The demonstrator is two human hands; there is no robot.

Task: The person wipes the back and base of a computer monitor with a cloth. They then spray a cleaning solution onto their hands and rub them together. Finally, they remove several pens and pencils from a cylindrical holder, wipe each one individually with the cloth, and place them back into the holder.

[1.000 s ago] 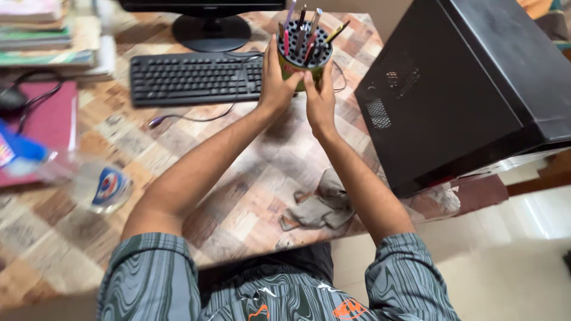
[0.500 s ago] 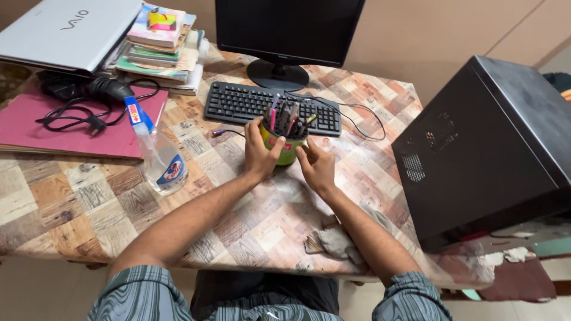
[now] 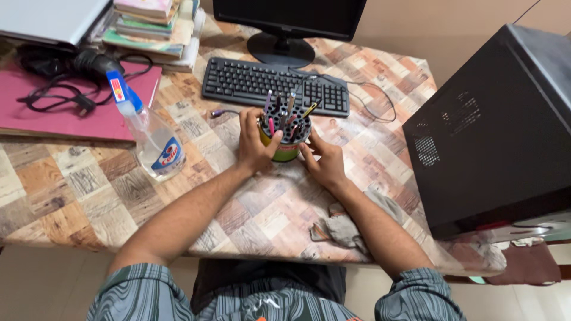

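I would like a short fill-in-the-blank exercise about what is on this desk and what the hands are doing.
1. Both hands, the left hand and the right hand, hold a green pen holder that stands on the ____.
2. The black keyboard lies in front of the ____.
3. The spray bottle stands to the ____ of the pen holder.
4. A grey ____ lies crumpled under the right forearm.

Missing words: table; monitor; left; cloth

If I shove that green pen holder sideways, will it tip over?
Probably it slides rather than tips: the pen holder looks squat and sits flat on the table. The tall pens may rattle or lean. Both hands, left hand and right hand, cup it.
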